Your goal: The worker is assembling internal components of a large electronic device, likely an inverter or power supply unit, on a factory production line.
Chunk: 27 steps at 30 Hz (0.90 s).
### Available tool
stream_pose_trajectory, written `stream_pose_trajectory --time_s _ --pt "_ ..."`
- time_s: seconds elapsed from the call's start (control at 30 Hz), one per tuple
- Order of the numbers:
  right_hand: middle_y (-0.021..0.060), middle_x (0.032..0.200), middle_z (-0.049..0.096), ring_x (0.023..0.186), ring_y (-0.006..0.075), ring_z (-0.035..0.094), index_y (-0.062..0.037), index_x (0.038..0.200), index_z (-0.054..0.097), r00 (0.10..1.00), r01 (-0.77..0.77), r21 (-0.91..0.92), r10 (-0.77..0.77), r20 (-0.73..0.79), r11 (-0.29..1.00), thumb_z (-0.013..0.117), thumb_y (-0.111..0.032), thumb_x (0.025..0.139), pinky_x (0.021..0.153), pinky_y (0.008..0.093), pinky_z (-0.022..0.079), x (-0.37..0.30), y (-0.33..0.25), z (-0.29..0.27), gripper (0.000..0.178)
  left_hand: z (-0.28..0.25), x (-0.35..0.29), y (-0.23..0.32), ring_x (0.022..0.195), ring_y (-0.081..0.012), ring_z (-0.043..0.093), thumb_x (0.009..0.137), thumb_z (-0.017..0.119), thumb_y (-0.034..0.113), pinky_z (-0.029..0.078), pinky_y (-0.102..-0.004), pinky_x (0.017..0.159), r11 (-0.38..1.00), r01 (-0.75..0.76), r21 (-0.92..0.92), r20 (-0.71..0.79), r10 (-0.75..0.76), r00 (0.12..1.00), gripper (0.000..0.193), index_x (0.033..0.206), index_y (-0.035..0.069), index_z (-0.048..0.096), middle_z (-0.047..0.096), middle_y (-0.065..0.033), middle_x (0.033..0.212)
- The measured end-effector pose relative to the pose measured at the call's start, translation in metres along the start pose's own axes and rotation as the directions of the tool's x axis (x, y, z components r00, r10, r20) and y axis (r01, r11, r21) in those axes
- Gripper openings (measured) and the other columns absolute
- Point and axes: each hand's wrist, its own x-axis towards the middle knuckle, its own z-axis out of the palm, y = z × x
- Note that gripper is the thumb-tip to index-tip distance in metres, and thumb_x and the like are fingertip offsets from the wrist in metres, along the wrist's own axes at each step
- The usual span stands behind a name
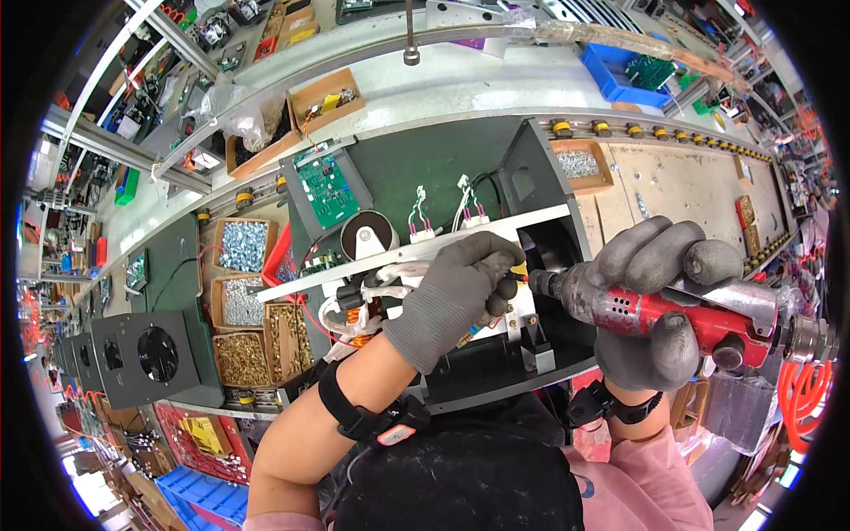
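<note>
gripping driver across chassis edge

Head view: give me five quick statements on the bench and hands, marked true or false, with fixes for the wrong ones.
1. The right hand grips a red power tool. True.
2. The left hand is bare. False: it wears a gray glove.
3. A green circuit board sits in the blue bin at the upper right. True.
4. The dark panel with a black fan stands to the right of the open gray housing. False: it is to the left.
5. A coiled orange hose shows at the right side of the picture. True.
</note>
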Motion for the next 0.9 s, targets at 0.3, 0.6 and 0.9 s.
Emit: stream_pose_trajectory --time_s 0.3,0.6,0.9 --pt "0.0145 0.09 0.056 0.08 0.025 0.058 -0.0073 0.107 0.04 0.992 -0.073 -0.154 0.088 0.094 0.985 0.059 0.001 0.077 0.07 0.0387 0.052 -0.028 0.023 -0.02 0.036 -0.027 -0.011 0.004 0.05 -0.0062 0.04 0.096 0.046 0.019 0.033 -0.0229 0.044 0.952 0.058 0.301 -0.162 -0.009 0.987 0.024 0.108 0.001 0.056 0.047 -0.0002 0.061" --pt "0.0153 0.085 0.058 0.078 0.0281 0.06 -0.0042 0.099 0.042 0.996 -0.026 -0.315 0.053 0.076 0.949 0.058 0.001 0.074 0.069 0.038 0.052 -0.055 0.038 -0.015 0.029 -0.042 -0.059 -0.046 0.075 -0.0217 0.063 0.088 0.054 0.031 0.05 -0.0334 0.066 0.457 -0.312 0.833 0.27 0.156 0.95 0.025 0.101 0.013 0.066 0.063 -0.0088 0.086" --pt "0.0159 0.084 0.058 0.07 0.0223 0.058 -0.0013 0.097 0.046 0.988 -0.038 -0.333 0.087 0.131 0.942 0.064 0.011 0.064 0.057 0.0329 0.051 -0.057 0.039 0.006 0.039 -0.026 -0.083 -0.063 0.079 -0.0234 0.064 0.086 0.057 0.034 0.05 -0.038 0.063 0.106 -0.284 0.953 0.299 -0.159 0.941 0.021 0.089 0.015 0.066 0.062 -0.0025 0.08"
